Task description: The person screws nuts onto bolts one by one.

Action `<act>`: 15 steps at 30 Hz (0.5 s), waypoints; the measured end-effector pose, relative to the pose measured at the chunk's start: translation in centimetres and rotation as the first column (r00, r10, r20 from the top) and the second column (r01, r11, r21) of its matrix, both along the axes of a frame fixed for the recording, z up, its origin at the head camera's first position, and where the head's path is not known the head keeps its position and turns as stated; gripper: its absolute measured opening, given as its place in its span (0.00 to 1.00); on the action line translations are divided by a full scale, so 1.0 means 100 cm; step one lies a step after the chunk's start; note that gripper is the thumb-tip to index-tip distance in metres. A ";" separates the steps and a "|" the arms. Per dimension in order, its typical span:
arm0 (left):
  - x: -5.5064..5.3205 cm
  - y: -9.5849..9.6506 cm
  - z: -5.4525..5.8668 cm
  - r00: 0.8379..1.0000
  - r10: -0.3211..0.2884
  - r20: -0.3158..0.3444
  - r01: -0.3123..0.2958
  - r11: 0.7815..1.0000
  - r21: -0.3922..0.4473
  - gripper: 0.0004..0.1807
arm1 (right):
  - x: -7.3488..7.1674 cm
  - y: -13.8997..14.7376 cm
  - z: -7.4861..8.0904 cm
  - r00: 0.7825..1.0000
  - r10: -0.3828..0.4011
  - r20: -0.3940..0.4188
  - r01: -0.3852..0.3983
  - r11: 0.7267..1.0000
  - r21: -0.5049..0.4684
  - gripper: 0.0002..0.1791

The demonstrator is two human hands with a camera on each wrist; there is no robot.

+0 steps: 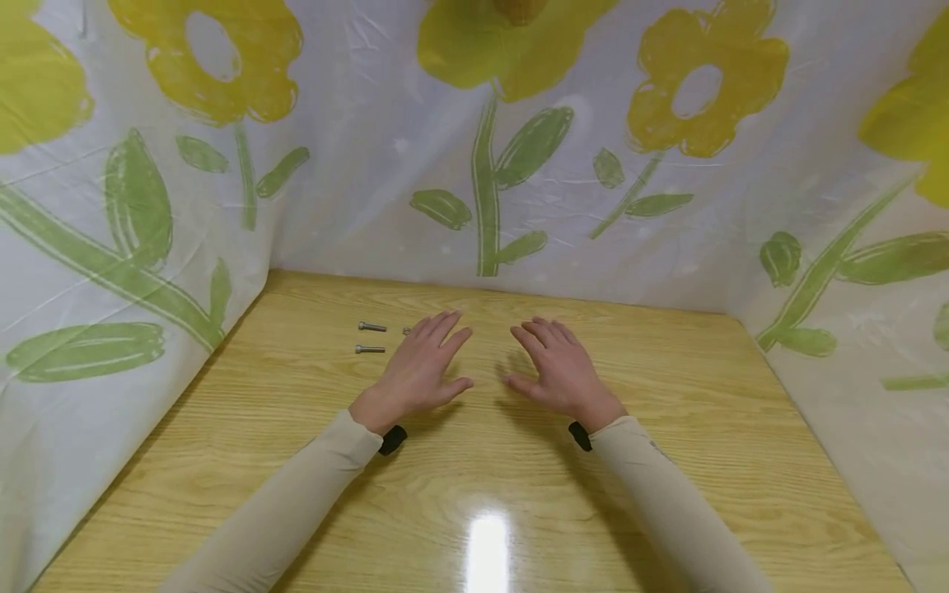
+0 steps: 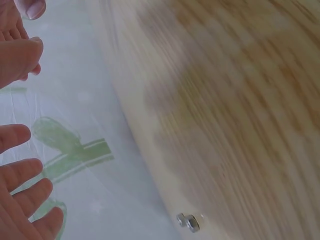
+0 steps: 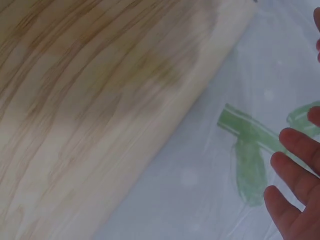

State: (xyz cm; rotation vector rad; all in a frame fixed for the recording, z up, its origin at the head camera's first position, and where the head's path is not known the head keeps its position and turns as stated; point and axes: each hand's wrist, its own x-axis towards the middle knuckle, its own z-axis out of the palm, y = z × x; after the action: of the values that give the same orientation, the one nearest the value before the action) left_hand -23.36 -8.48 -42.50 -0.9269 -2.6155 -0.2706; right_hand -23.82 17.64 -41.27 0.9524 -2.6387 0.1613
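Both hands hover over the wooden table with fingers spread and nothing held. My left hand (image 1: 421,364) is left of centre, its thumb pointing inward. My right hand (image 1: 561,368) faces it across a gap. Beyond the left hand's outer side lie two metal bolts, an upper bolt (image 1: 372,327) and a lower bolt (image 1: 370,349), roughly parallel with heads to the left. A small nut (image 1: 406,331) shows beside the left fingers, partly covered by the hand. In the left wrist view, a larger-looking nut (image 2: 192,223) and a smaller-looking nut (image 2: 180,219) sit close together near the table's edge.
The wooden table (image 1: 704,461) ends against a white curtain (image 1: 356,181) printed with yellow flowers, which encloses the back and both sides. A bright light reflection shows on the near part of the tabletop. Dark bands sit at both wrists.
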 end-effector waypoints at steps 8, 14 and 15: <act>0.003 -0.011 -0.002 0.999 0.020 0.046 -0.020 1.000 0.009 0.40 | -0.001 -0.012 -0.001 1.000 0.001 0.030 0.000 1.000 -0.025 0.36; 0.003 -0.020 -0.003 0.998 0.030 0.050 -0.031 0.999 0.029 0.39 | -0.003 -0.022 0.000 0.999 0.007 0.052 -0.006 0.999 -0.035 0.36; 0.003 -0.022 -0.003 0.998 0.031 0.047 -0.033 0.999 0.030 0.39 | -0.004 -0.023 0.000 0.998 0.007 0.055 -0.005 0.999 -0.034 0.36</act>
State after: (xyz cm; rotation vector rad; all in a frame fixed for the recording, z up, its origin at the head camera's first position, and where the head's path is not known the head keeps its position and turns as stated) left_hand -23.03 -10.66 -42.76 -0.8776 -2.6583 -0.3269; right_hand -24.17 15.33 -41.29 0.9577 -2.6748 0.2356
